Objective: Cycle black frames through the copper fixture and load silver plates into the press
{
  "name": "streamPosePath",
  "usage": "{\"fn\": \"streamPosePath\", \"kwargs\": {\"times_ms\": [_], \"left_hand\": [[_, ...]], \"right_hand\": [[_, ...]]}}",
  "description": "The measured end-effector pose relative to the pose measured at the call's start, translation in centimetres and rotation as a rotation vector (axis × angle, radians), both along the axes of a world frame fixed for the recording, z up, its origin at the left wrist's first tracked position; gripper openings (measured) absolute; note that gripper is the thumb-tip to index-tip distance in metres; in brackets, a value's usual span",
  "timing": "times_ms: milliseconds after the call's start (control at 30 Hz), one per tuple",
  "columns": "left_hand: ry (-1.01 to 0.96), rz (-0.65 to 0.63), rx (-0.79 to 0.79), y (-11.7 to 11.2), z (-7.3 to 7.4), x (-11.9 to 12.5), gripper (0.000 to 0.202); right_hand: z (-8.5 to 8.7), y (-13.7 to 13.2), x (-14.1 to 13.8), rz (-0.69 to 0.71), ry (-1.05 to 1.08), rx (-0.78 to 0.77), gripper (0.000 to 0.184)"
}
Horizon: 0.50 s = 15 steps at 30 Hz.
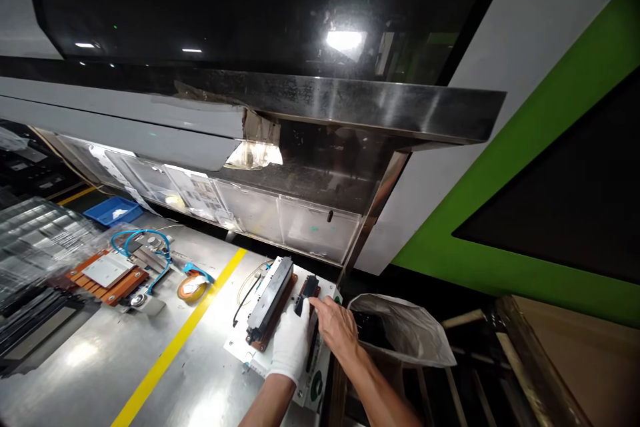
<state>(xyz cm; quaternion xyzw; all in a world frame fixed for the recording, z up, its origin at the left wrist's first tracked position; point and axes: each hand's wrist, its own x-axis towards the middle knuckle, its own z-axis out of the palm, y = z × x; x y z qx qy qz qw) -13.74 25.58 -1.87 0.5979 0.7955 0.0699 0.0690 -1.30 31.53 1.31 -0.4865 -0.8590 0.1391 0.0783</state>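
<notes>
A small black plastic part (311, 285) sits on the right side of a white fixture plate (326, 291). My left hand (291, 341), in a white glove, is closed with its fingertips at the near end of this part. From the right, my bare right hand (337, 325) meets the same part, its index finger reaching forward and the other fingers curled. My fingers hide much of the part's near end. Just left of the gloved hand, a long grey-black bar-shaped piece (271, 300) rests on a brown block (286, 305).
A yellow stripe (180, 340) crosses the metal table (200, 367). Left of it are a tape roll (193, 287), an orange fixture (107, 273) with blue tubing and a blue tray (114, 211). A lined bin (405, 327) stands right; a machine ledge (380, 103) overhangs behind.
</notes>
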Motion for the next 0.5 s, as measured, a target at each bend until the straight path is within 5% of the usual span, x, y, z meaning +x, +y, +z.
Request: {"fn": "streamPosePath", "kwargs": {"times_ms": [267, 433, 500], "left_hand": [[0.045, -0.035, 0.062, 0.0, 0.1, -0.2, 0.060], [0.043, -0.165, 0.408, -4.7, -2.7, -2.0, 0.043], [0.083, -0.200, 0.429, -6.8, -3.9, -2.8, 0.038]], "right_hand": [[-0.4, -0.5, -0.2, -0.061, -0.005, 0.036, 0.045], [-1.6, -4.5, 1.3, -0.098, 0.111, 0.018, 0.052], [-1.6, -6.3, 1.5, -0.040, 0.121, 0.000, 0.051]]}}
